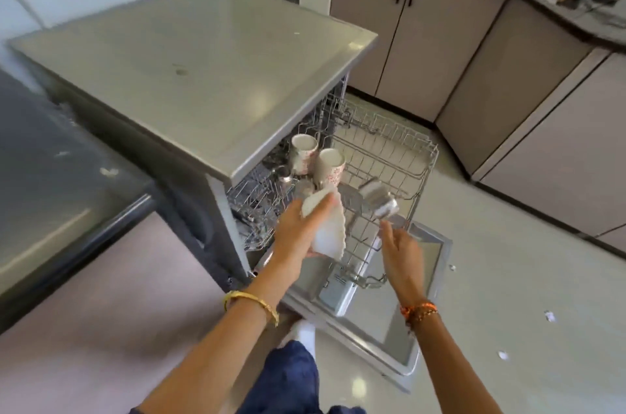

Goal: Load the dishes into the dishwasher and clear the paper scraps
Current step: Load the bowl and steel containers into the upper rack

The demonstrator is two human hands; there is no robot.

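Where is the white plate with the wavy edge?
In the head view, the white wavy-edged plate is near the middle, held in the left hand over the pulled-out wire dishwasher rack, just below two white cups with red dots.

No readable text, labels or numbers anywhere (mugs (318, 159) show pattern only, no lettering).
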